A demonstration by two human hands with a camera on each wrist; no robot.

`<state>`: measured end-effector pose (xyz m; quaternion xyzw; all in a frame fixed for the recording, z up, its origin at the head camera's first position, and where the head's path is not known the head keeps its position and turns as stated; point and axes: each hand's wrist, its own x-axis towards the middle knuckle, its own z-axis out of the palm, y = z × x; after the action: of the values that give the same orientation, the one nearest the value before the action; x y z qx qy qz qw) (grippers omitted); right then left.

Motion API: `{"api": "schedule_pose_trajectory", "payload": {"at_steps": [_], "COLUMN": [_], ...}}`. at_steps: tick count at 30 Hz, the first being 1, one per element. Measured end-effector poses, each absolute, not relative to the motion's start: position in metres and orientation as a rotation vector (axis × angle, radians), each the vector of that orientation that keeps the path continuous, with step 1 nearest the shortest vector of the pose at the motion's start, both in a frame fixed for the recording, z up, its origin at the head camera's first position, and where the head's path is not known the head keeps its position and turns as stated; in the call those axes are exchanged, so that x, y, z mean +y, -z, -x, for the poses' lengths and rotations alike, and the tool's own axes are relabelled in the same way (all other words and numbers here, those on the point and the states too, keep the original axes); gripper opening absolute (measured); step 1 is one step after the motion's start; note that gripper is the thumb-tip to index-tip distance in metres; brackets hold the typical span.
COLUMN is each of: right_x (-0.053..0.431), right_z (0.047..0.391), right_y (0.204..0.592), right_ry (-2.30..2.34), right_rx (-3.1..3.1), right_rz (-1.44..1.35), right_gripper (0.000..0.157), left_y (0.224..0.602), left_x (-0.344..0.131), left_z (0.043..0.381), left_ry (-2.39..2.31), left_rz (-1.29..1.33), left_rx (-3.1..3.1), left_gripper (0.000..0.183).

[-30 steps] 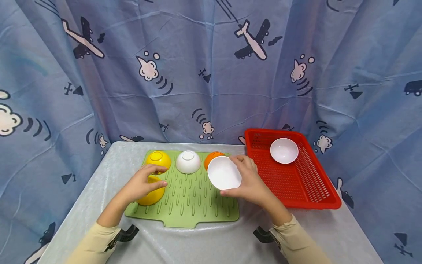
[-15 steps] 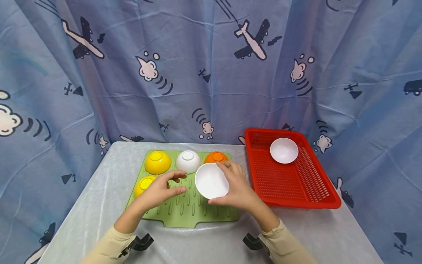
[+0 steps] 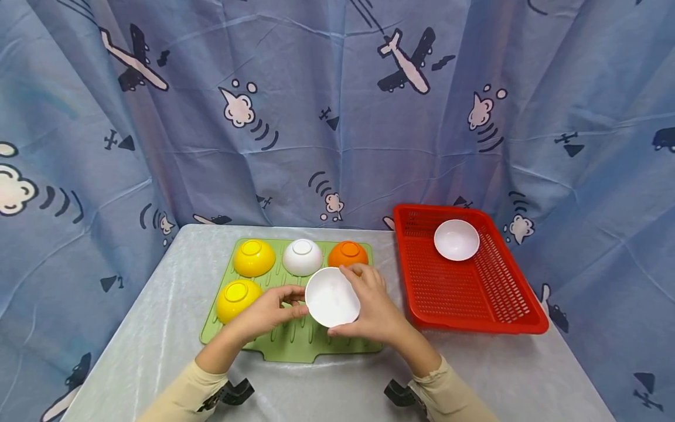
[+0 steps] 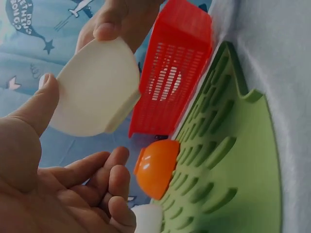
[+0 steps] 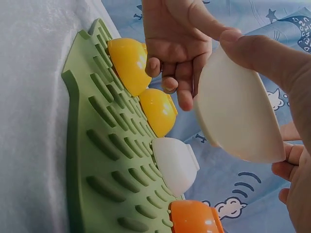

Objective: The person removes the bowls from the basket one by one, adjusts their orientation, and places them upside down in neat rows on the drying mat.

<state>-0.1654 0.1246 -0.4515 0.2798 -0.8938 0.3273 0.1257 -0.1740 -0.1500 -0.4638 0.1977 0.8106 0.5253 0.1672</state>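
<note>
Head view: right grip (image 3: 371, 306) clamps white bowl (image 3: 329, 298) at right; left grip (image 3: 270, 312) (parted) opposite.

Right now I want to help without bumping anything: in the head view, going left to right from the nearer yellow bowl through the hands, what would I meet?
Nearer yellow bowl → left hand → held white bowl → right hand → red basket, with another white bowl inside.

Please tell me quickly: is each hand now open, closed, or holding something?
Left hand: open, close to the raised white bowl; contact unclear.
Right hand: closed, holding that white bowl.
</note>
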Motion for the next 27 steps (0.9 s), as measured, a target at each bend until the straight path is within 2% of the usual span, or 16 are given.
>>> {"api": "schedule_pose_trajectory", "payload": {"at_steps": [10, 20, 27], "right_x": [0.1215, 0.1167, 0.1180], "right_z": [0.1634, 0.1620, 0.1605], "right_y": [0.4552, 0.4559, 0.4499], "right_ry": [-0.926, -0.811, -0.844], "right_rx": [-2.566, -2.530, -2.540], "right_rz": [-0.849, -0.867, -0.883], "right_gripper": [0.120, 0.125, 0.125], "left_y": [0.4726, 0.4715, 0.4672], "left_x": [-0.1474, -0.1464, -0.1470], "left_z": [0.1733, 0.1723, 0.1728], "left_ry": [-1.657, -1.793, -1.867], "left_rz": [-0.487, -0.475, -0.429], "left_rx": [2.022, 1.911, 1.931], "left_gripper": [0.057, 0.042, 0.049]}}
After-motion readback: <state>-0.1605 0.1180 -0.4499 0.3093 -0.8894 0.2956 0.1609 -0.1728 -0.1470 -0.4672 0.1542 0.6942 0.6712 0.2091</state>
